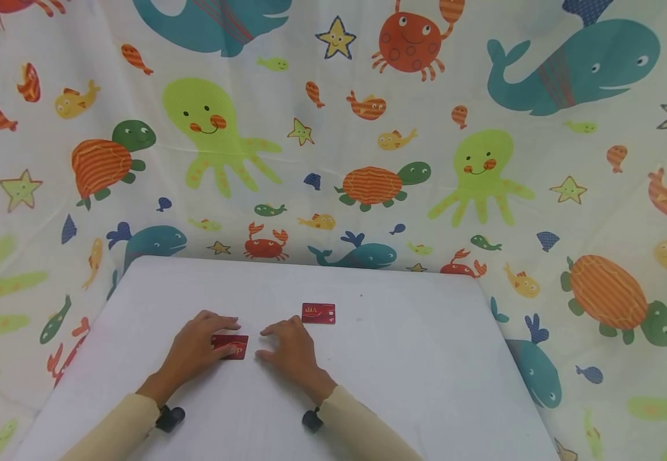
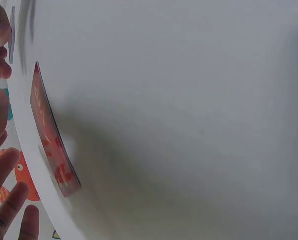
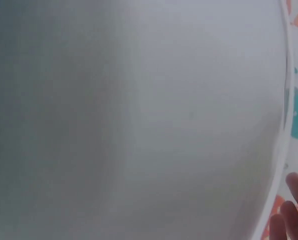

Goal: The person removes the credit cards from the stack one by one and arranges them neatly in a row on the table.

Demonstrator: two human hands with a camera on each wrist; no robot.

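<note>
Two red cards lie on the white table (image 1: 425, 358). The nearer card (image 1: 239, 347) is partly covered by my left hand (image 1: 196, 342) in the head view, where the thumb overlaps its face. In the left wrist view this card (image 2: 54, 140) shows at a slant, with the spread fingers (image 2: 9, 205) apart from it. My right hand (image 1: 293, 352) is just to the right of that card, its fingers loosely bent with nothing between them. Beyond its fingertips lies the farther card (image 1: 318, 314), with upside-down VIP lettering and a small chip.
A white curtain (image 1: 287, 160) printed with sea animals hangs behind the table's far edge. Dark wrist devices (image 1: 170, 419) sit under both sleeves.
</note>
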